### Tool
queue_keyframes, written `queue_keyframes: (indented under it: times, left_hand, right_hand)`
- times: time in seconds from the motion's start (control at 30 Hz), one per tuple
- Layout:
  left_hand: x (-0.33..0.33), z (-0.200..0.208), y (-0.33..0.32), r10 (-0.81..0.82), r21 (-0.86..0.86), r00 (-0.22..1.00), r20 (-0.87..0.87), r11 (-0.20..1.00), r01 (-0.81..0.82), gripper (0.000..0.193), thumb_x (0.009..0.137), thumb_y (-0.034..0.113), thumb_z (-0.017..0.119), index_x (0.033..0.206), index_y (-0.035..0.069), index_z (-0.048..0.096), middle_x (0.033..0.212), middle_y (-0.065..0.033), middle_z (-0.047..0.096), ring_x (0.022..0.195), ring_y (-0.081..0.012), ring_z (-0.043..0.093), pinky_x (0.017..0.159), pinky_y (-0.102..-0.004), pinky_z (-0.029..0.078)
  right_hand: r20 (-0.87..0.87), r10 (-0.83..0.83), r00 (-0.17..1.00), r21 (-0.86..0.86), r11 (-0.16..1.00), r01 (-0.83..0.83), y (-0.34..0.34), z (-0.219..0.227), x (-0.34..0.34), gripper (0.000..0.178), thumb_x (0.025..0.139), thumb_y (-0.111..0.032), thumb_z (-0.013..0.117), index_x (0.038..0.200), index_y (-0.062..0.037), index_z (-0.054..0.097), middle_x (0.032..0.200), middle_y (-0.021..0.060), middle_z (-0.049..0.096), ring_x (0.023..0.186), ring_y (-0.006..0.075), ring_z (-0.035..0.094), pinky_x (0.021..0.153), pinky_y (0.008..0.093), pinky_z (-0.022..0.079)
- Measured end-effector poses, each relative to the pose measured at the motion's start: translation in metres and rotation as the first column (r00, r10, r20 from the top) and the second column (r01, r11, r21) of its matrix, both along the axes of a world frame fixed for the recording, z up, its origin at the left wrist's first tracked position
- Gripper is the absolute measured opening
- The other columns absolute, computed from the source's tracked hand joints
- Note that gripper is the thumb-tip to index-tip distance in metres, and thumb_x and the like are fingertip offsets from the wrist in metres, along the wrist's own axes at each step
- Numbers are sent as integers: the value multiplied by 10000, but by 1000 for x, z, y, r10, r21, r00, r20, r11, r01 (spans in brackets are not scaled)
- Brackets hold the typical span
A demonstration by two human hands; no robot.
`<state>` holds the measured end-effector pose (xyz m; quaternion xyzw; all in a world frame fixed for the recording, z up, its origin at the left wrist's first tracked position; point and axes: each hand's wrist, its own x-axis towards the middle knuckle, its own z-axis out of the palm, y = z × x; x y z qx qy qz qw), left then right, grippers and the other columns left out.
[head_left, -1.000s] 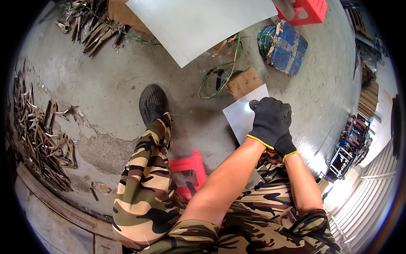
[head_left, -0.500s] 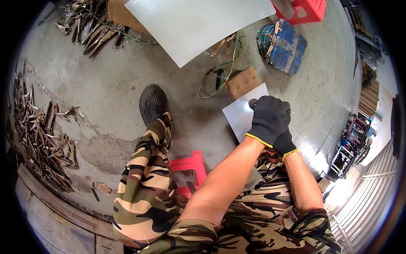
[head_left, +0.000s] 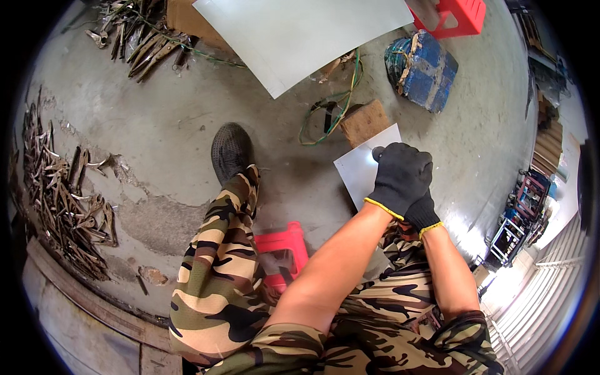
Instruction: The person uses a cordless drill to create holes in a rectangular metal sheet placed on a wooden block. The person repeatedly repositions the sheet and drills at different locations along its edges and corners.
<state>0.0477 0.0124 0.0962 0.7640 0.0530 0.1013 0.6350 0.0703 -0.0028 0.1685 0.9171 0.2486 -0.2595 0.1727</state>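
Note:
My left hand [head_left: 400, 174], in a black knitted glove with a yellow cuff, is closed in a fist over a small pale metal plate [head_left: 360, 172]. From its finger side pokes the dark rounded end of something [head_left: 377, 154]; the rest is hidden in the grip. Just behind and below is my right hand [head_left: 422, 211], gloved alike and largely covered by the left, so its fingers do not show. The plate lies tilted, its far edge by a brown wooden block [head_left: 365, 123]. A small bright glint shows on the plate beside the dark end.
A large pale metal sheet [head_left: 300, 40] lies ahead, near green-yellow cord [head_left: 340, 115]. Beyond the block sits a blue taped bundle [head_left: 428, 72], with a red plastic stool [head_left: 453, 15] behind. Metal pieces [head_left: 69, 194] are heaped at left. Another red stool [head_left: 300, 244] stands by my leg.
The whole view has shifted slightly. Both hands keep the same closed, overlapping pose over the plate, and the glint by the dark end has shrunk.

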Motion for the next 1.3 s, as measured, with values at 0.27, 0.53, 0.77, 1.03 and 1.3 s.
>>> queue_keyframes:
  times: [0.27, 0.53, 0.77, 1.03, 1.3]
  left_hand:
    - [1, 2, 2, 57, -25, 998, 18, 998, -57, 92, 736, 181, 694, 662, 126, 690, 600, -83, 620, 619, -308, 624, 578, -459, 433]
    - [1, -1, 0, 67, -23, 998, 2, 997, -67, 78, 729, 175, 698, 666, 129, 698, 590, -85, 604, 616, -309, 621, 582, -460, 448]
    - [4, -1, 0, 86, -27, 995, -45, 996, -87, 92, 732, 182, 686, 662, 123, 696, 611, -105, 620, 640, -326, 634, 610, -468, 475]
    - [4, 1, 1, 19, -27, 993, -113, 999, -22, 122, 747, 212, 666, 662, 130, 695, 642, -105, 644, 672, -328, 646, 623, -482, 475]
    - [2, 0, -1, 26, 24, 992, -121, 999, -23, 107, 750, 225, 676, 685, 147, 711, 645, -84, 640, 689, -315, 642, 619, -485, 446]
  right_hand:
    - [-27, -9, 1000, -18, 1000, 9, -1, -1, -2, 175, 846, -394, 629, 897, -232, 669, 875, 43, 656, 797, 279, 657, 680, 512, 439]
    - [-52, -24, 998, -35, 999, 22, -4, -5, -1, 205, 860, -401, 629, 946, -217, 661, 945, 62, 657, 861, 300, 653, 715, 537, 442]
    - [-71, -29, 997, -41, 999, 26, -7, -6, 0, 235, 873, -406, 629, 989, -204, 654, 1006, 79, 658, 917, 317, 648, 746, 558, 445]
    - [-95, -38, 995, -55, 998, 33, -13, -8, -1, 271, 887, -413, 629, 1038, -188, 646, 1075, 98, 658, 980, 338, 644, 781, 582, 449]
    - [-116, -51, 992, -62, 997, 44, -19, -9, -3, 309, 901, -419, 629, 1088, -173, 637, 1145, 117, 659, 1044, 358, 639, 816, 607, 453]
